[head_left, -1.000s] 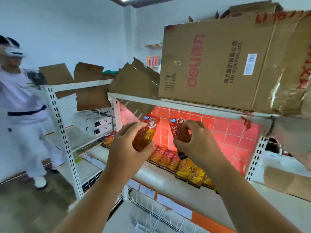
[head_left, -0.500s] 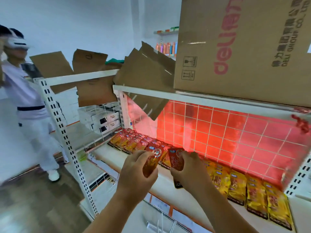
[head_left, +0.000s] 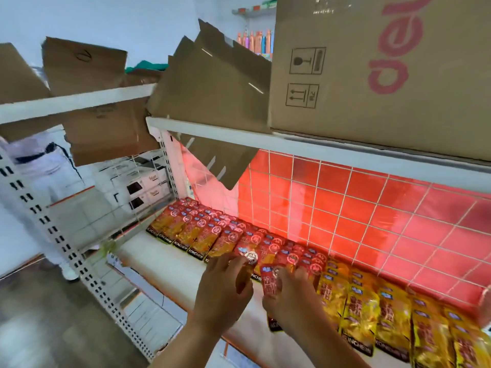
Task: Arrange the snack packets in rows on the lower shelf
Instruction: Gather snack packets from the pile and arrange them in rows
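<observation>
Nearest, the right hand [head_left: 292, 301] grips a red snack packet [head_left: 270, 284] upright just above the lower shelf [head_left: 164, 264], while the left hand [head_left: 223, 290] — blurred — seems to pinch a second packet [head_left: 249, 257] at the row's front edge. Beyond them red packets [head_left: 202, 227] lie in overlapping rows to the left, yellow packets [head_left: 372, 309] to the right — all against the red grid panel [head_left: 372, 208].

A pale wall [head_left: 106, 19] is seen behind white shelving [head_left: 79, 100] stacked with cardboard boxes [head_left: 372, 75]; a red tiled panel [head_left: 372, 208] is set at the back; brown flooring [head_left: 32, 328] is laid below.
</observation>
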Tool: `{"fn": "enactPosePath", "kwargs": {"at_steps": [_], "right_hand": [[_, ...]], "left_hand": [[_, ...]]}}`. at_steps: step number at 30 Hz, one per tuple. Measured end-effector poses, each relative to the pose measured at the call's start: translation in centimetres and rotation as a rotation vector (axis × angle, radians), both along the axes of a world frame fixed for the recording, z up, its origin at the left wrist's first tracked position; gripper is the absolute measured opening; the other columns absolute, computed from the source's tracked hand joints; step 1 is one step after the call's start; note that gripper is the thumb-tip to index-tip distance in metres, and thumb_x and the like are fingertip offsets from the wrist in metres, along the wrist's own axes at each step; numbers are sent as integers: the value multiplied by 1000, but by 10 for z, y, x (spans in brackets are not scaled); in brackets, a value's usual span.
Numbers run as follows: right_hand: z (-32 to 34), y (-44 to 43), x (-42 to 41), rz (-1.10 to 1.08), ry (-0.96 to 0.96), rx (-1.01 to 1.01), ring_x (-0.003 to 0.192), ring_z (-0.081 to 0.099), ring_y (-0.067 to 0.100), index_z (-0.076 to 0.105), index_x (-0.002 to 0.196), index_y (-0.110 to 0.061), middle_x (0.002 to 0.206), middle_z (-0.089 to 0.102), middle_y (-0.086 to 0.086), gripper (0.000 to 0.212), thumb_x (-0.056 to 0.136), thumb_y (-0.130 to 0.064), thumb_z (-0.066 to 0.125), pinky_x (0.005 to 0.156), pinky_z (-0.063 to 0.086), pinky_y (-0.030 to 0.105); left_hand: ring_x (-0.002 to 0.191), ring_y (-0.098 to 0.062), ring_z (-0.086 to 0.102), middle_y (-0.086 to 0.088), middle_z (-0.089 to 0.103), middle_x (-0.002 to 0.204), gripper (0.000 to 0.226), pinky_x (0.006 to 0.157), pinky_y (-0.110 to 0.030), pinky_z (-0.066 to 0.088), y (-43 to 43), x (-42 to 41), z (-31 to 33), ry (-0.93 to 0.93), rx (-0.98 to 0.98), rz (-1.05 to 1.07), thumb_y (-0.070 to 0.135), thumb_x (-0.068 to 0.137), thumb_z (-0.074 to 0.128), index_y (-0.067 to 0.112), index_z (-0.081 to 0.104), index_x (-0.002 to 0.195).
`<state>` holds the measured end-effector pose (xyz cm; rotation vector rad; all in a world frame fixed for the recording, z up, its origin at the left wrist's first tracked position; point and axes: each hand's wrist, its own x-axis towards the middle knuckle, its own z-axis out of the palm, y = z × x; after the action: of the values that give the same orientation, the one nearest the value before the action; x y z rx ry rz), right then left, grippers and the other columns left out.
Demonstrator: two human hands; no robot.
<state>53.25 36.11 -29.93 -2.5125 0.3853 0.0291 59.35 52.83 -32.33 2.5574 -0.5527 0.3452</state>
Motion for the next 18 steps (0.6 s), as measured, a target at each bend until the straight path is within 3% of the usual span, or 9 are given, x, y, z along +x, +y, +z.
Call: {"fn": "enactPosePath", "kwargs": {"at_steps": [3,7,12,18], "right_hand": [[-12,0,5,-2,-17,-26,94,54,17,49,113,-30,103,43,-5,45,77,-50,69,76,52,26],[-32,1,14,-32,-58,-18,107,53,22,52,127,-32,116,46,-4,58,78,-59,65,93,51,30],[-48,9,35,-143,-30,24,104,55,23,53,122,-36,116,46,-5,60,73,-69,51,95,52,37],[-48,18,58,-237,49,19,102,56,21,49,122,-41,112,49,-7,58,68,-59,53,97,51,39]], "left_hand": [[112,-20,54,8,59,125,44,92,-31,52,-5,20,-19,4,47,-11,41,85,57,27,63,125],[109,-18,55,8,61,119,45,94,-33,52,-11,50,-35,56,21,-50,43,82,60,28,65,124],[101,-26,59,-3,67,112,45,86,-41,57,-13,90,-50,61,-11,-111,42,80,69,22,69,120],[116,-28,55,-1,64,125,47,94,-44,55,-12,118,-64,-6,80,-200,51,85,67,25,65,124]]}}
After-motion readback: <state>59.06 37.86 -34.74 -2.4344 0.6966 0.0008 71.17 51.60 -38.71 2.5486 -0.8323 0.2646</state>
